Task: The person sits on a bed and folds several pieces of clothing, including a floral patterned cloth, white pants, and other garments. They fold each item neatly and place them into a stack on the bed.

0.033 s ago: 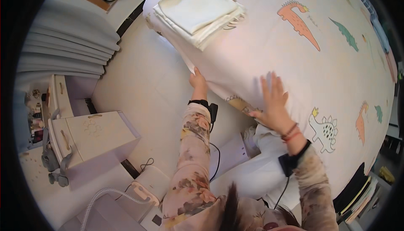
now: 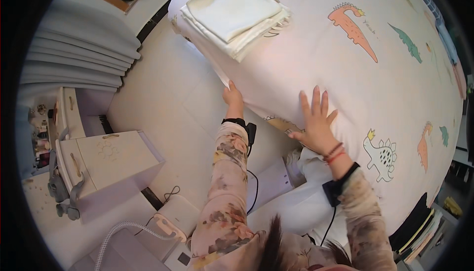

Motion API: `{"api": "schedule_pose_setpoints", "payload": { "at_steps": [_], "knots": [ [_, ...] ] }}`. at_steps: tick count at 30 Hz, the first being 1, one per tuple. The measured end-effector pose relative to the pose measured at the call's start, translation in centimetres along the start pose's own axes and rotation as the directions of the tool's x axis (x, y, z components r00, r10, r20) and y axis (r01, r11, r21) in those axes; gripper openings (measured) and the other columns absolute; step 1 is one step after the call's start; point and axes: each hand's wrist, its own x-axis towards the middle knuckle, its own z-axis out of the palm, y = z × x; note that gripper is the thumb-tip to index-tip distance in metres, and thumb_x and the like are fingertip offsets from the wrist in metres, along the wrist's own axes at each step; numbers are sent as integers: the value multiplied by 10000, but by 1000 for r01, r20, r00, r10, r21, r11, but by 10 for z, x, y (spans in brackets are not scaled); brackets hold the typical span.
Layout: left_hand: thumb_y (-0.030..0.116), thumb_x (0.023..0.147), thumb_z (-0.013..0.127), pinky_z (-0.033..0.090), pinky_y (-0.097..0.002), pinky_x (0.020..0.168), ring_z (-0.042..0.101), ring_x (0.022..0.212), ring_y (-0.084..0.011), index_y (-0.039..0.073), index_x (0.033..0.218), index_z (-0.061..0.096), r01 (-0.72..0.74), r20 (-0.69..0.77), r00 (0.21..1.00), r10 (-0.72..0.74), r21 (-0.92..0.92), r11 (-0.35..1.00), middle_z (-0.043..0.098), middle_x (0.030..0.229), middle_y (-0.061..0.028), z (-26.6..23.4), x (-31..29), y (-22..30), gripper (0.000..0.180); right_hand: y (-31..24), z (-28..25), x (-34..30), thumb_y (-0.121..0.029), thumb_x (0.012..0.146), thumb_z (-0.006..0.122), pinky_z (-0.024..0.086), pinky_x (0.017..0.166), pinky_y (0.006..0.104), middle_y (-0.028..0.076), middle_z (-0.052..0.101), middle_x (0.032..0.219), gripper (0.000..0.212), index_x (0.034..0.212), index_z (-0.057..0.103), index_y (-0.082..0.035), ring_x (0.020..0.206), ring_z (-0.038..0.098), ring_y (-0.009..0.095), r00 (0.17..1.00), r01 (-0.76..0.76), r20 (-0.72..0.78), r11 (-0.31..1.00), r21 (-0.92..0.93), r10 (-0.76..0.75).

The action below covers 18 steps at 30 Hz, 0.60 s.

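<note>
A pale pink bedsheet (image 2: pixel 291 58) printed with cartoon dinosaurs covers the bed. At the bed's near left side, my left hand (image 2: pixel 233 95) is closed on the sheet's hanging edge, its thumb uppermost. My right hand (image 2: pixel 318 128) lies with fingers spread on the top of the sheet, close to the same edge. A neat stack of folded white cloth (image 2: pixel 234 12) rests on the far left corner of the bed. Beside my right hand is a printed white dinosaur with a yellow crown.
A white cabinet (image 2: pixel 111 157) and grey curtains (image 2: pixel 84 49) stand to the left, across a strip of pale floor (image 2: pixel 168 93). White bedding (image 2: pixel 296 207) bunches below my right forearm. Black cables hang from both wrist bands. Folded clothes (image 2: pixel 419 231) stand on a shelf at lower right.
My right hand has shifted slightly left, and its fingers are spread wider. My left hand stays in nearly the same place on the sheet's edge.
</note>
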Motion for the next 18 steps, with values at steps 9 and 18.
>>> {"api": "schedule_pose_setpoints", "payload": {
  "at_steps": [9,18],
  "knots": [
    [398,922,454,502,-367,721,602,884,-222,55,1126,543,573,545,800,-250,-570,589,620,1015,-86,24,47,27,409,4,22,31,-325,641,796,51,929,766,242,-193,1470,1173,1463,-27,-169,1340,-167,475,969,-68,232,994,-90,88],
    [257,884,555,497,-391,779,608,918,-272,-89,1009,543,63,-124,992,-30,274,960,605,1041,-210,-59,82,94,368,-8,17,34,-322,648,776,-12,957,739,215,-215,1473,1170,1461,-53,-179,1346,-190,447,961,-56,268,997,-59,70]
  ]
}}
